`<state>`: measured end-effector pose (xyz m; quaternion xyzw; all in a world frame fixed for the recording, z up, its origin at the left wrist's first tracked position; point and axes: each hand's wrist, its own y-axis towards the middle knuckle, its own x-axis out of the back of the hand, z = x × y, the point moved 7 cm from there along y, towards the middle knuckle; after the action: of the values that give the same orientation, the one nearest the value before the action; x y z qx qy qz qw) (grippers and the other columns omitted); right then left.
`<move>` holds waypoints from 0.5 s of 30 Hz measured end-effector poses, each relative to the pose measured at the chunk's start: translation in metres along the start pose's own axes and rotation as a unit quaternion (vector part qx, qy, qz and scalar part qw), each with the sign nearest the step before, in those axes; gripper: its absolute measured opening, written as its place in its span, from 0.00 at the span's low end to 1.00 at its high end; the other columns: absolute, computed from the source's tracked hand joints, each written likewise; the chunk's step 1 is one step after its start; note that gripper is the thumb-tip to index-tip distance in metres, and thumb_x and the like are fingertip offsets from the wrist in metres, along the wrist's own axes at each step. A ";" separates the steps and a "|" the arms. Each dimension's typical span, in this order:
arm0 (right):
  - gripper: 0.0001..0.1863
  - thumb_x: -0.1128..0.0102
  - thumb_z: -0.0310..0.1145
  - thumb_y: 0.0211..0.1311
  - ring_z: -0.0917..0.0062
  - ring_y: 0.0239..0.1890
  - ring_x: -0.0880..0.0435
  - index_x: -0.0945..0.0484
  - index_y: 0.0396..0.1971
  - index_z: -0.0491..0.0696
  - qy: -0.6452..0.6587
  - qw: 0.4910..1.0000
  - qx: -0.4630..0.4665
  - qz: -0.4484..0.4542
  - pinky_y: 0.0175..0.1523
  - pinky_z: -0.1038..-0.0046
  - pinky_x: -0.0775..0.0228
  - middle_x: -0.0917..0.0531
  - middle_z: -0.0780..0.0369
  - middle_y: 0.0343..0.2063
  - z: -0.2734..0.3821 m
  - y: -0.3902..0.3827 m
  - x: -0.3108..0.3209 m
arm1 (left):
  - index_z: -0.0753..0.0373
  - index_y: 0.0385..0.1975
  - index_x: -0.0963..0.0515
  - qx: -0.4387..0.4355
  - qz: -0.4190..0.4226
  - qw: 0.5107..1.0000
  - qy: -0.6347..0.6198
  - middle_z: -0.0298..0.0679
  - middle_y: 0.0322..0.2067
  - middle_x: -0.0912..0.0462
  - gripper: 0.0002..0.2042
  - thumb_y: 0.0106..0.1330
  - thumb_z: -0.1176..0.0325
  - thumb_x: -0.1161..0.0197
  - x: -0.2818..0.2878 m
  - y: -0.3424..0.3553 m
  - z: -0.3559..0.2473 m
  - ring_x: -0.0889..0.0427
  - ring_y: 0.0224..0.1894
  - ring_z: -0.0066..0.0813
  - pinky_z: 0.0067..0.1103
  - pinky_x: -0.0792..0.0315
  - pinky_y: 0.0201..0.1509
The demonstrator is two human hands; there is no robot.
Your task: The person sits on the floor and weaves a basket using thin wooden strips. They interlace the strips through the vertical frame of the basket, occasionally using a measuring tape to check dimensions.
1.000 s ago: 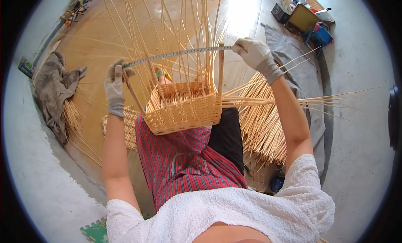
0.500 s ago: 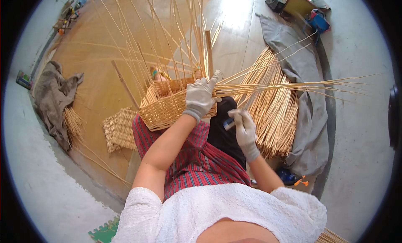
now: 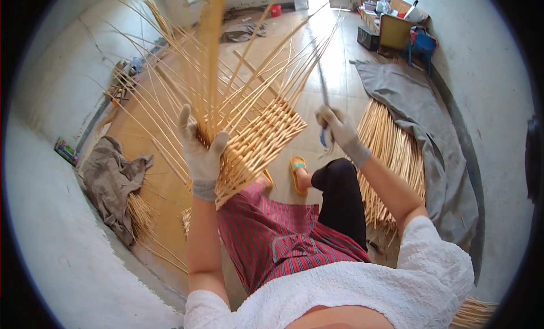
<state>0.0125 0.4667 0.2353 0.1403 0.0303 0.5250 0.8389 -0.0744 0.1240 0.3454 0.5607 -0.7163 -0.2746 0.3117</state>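
Observation:
My left hand (image 3: 201,153), in a pale work glove, grips the near left end of a half-woven wicker basket (image 3: 263,148), with thumb and forefinger on either side of a bunch of upright rods (image 3: 211,74). The basket is tilted over my lap, its woven side toward the right, and long loose rods fan out from its top. In my gloved right hand (image 3: 341,133), closed and held apart from the basket, is a long thin metal tool (image 3: 323,80) with some blue at the grip. The tool points up and away; motion blurs its shape.
A large bundle of peeled rods (image 3: 391,159) lies at the right, partly under a grey cloth (image 3: 419,114). Another cloth (image 3: 110,176) covers rods at the left. Far right stand a blue stool (image 3: 422,43) and a black box (image 3: 368,38). A yellow slipper (image 3: 297,173) shows by my knees.
The basket has turned and tilted, its woven side now facing right. My left hand has shifted left to its other end. My right hand has risen with the tool, and the view takes in more floor.

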 end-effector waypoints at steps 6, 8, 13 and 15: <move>0.21 0.57 0.42 0.77 0.57 0.38 0.14 0.16 0.41 0.45 -0.617 0.752 0.211 0.098 0.46 0.60 0.22 0.13 0.55 0.34 0.128 0.113 -0.058 | 0.60 0.73 0.44 0.048 -0.101 0.931 -0.348 0.37 0.35 0.25 0.35 0.71 0.58 0.35 0.003 -0.002 -0.026 0.23 0.32 0.24 0.22 0.24 0.34; 0.24 0.54 0.50 0.75 0.57 0.34 0.14 0.15 0.40 0.47 -0.583 0.762 0.263 0.100 0.43 0.58 0.23 0.14 0.54 0.29 0.125 0.131 -0.039 | 0.62 0.71 0.42 0.036 -0.097 0.962 -0.253 0.39 0.37 0.23 0.32 0.72 0.58 0.37 0.005 0.013 -0.013 0.21 0.32 0.25 0.23 0.23 0.34; 0.22 0.51 0.51 0.74 0.58 0.30 0.14 0.16 0.38 0.47 -0.531 0.808 0.214 0.137 0.40 0.59 0.24 0.16 0.52 0.23 0.117 0.135 -0.019 | 0.63 0.65 0.30 0.027 -0.143 0.989 0.033 0.40 0.42 0.18 0.26 0.74 0.54 0.42 0.022 0.007 0.175 0.20 0.32 0.23 0.21 0.22 0.34; 0.22 0.50 0.50 0.74 0.58 0.30 0.14 0.16 0.37 0.47 -0.571 0.804 0.132 0.098 0.40 0.59 0.24 0.16 0.52 0.23 0.050 0.145 0.011 | 0.62 0.61 0.25 0.253 -0.199 0.846 -0.425 0.40 0.41 0.17 0.22 0.75 0.54 0.43 -0.063 -0.009 0.220 0.22 0.29 0.21 0.19 0.23 0.33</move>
<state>-0.0994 0.5255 0.3229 0.5264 -0.3996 0.4205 0.6216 -0.2231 0.1932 0.1857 0.5793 -0.6960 -0.3518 -0.2372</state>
